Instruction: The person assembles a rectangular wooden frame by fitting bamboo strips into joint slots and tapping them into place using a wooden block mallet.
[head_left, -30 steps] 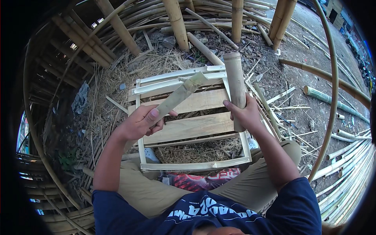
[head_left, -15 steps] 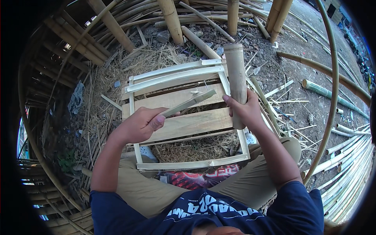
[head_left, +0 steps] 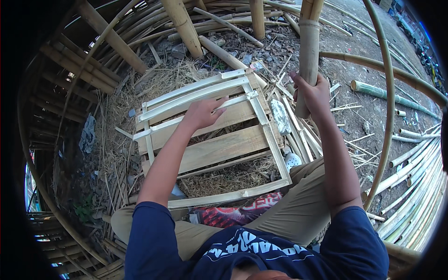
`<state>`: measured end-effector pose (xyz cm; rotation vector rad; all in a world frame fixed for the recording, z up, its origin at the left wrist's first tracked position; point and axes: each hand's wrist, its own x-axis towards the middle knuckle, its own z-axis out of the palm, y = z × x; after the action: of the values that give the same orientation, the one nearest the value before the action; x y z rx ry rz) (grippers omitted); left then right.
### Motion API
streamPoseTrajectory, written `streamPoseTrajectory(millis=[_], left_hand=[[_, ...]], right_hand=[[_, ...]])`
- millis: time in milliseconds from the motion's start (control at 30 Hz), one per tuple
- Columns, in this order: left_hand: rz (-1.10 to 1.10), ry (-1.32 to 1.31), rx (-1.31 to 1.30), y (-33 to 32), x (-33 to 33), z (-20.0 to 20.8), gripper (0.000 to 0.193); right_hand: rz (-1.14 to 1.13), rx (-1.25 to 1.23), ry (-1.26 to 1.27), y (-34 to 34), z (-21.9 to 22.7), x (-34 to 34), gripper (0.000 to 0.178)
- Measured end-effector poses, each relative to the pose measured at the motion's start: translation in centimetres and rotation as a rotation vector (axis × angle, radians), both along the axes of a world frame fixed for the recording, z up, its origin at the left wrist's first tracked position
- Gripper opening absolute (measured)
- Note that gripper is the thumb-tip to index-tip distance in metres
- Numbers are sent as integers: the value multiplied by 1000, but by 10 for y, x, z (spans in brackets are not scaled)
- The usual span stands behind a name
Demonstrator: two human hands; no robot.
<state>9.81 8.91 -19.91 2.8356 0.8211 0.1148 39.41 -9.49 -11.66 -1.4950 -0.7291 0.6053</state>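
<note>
Ground of dirt, straw (head_left: 140, 93) and bamboo offcuts, ringed by stacked poles (head_left: 415, 177) and bent strips. Person seated, knees either side of a wooden pallet (head_left: 219, 149). On the pallet lies a frame (head_left: 196, 98) of split bamboo slats. Left hand (head_left: 203, 112) rests on the frame's slats, fingers curled over one; grip loose, whether it clamps the slat I cannot tell. Right hand (head_left: 315, 93) closed around a thick bamboo tube (head_left: 308, 51), held upright just right of the pallet, its top near the picture's upper edge. Loose splints (head_left: 303, 140) lie between pallet and right knee. Curved pole (head_left: 387, 116) arcs past the right forearm. Red printed sack (head_left: 233, 214) under the pallet's near edge.
</note>
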Motion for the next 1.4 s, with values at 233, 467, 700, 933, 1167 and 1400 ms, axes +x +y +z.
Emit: streamPoseTrajectory(millis=[233, 467, 700, 933, 1167, 1400], left_hand=[[79, 9, -12, 7, 27, -40, 50], [57, 22, 109, 17, 13, -43, 49], [-67, -118, 40, 38, -2, -54, 48], [-126, -156, -26, 43, 0, -56, 52], [-117, -184, -98, 46, 1, -52, 49], [-158, -197, -133, 49, 5, -53, 51]], right_hand=[[8, -113, -67, 2, -13, 21, 51], [54, -176, -100, 9, -17, 20, 50], [95, -215, -125, 13, -23, 10, 53], [132, -247, -200, 16, -30, 5, 52], [150, -258, -213, 18, -38, 5, 54], [163, -266, -211, 20, -39, 6, 53]])
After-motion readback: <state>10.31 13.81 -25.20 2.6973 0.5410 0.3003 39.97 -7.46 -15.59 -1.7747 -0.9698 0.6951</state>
